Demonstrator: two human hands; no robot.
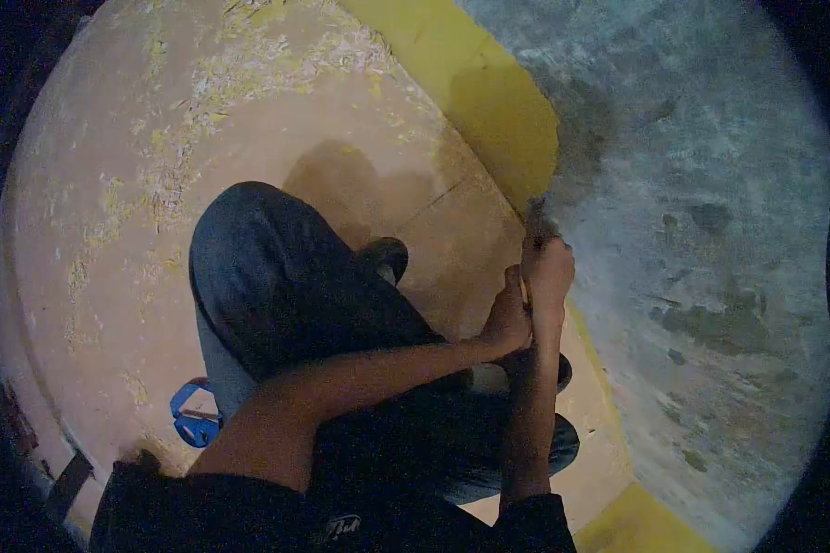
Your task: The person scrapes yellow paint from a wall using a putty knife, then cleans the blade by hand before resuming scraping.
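Observation:
My right hand [549, 265] is closed in a fist at the border between the tan floor and the grey surface. A small dark tip [541, 221] shows just past its fingers, at the ragged end of a yellow painted band [503, 111]; I cannot tell what kind of tool it belongs to. Right beside that wrist, my left hand [507, 318] is closed with its thumb pointing up. A thin pale edge shows between the two hands, and the left palm is hidden. Both hands are beyond my bent, dark-trousered legs [286, 276].
Yellow and white flakes [194, 111] lie scattered over the tan floor [101, 304]. The rough grey surface [701, 230] with dark patches borders it on the right. A blue-rimmed object [196, 429] sits left of my leg. More yellow paint [641, 525] shows at the bottom right.

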